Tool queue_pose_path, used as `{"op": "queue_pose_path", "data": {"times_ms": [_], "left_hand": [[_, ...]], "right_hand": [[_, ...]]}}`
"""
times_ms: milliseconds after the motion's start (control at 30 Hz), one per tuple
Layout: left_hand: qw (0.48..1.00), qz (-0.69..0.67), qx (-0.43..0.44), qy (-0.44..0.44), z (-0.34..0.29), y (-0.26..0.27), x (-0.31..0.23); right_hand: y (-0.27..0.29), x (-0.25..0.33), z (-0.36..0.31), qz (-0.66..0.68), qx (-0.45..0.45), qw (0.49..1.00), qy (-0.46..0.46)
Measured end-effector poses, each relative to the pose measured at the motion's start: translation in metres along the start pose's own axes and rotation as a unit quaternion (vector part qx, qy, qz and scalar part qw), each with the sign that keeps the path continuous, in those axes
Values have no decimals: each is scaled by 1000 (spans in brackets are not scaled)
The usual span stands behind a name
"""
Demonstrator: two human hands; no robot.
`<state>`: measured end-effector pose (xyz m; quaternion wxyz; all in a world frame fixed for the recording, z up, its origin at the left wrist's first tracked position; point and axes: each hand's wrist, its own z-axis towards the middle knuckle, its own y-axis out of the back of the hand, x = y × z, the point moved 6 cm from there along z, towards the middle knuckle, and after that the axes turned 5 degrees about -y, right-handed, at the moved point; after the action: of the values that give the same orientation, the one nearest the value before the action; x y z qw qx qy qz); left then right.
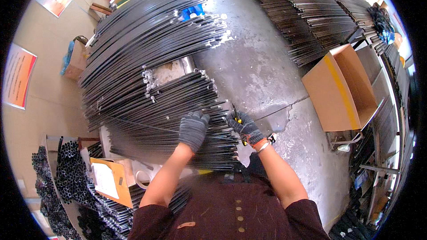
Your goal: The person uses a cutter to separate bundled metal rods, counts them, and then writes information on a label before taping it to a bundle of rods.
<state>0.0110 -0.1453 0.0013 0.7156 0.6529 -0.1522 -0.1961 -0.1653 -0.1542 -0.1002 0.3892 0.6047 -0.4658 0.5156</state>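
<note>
Thin black rods [151,106] lie side by side in a wide layer before me, their ends toward the right. My left hand [194,130], in a grey striped knit glove, is closed over the near part of this layer. One black rod [138,122] slants across the others and runs to that hand. Off the rod ends, my right hand [247,129] wears a matching glove with an orange cuff. Its fingers wrap round yellow-and-black-handled pliers [239,119], mostly hidden by the glove, with a dark tip pointing away from me.
An open cardboard box [331,91] stands at the right, beside racks of dark rods [320,18]. Black tubes [73,169] are stacked at the lower left, near a clipboard with paper [106,180]. Grey concrete floor [253,62] runs between the rod stacks.
</note>
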Motion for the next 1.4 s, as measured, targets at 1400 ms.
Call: {"op": "queue_pose_path", "data": {"times_ms": [1400], "left_hand": [[994, -75, 8, -79, -21, 36, -53]], "right_hand": [[88, 6, -40, -87, -109, 989, -43]]}}
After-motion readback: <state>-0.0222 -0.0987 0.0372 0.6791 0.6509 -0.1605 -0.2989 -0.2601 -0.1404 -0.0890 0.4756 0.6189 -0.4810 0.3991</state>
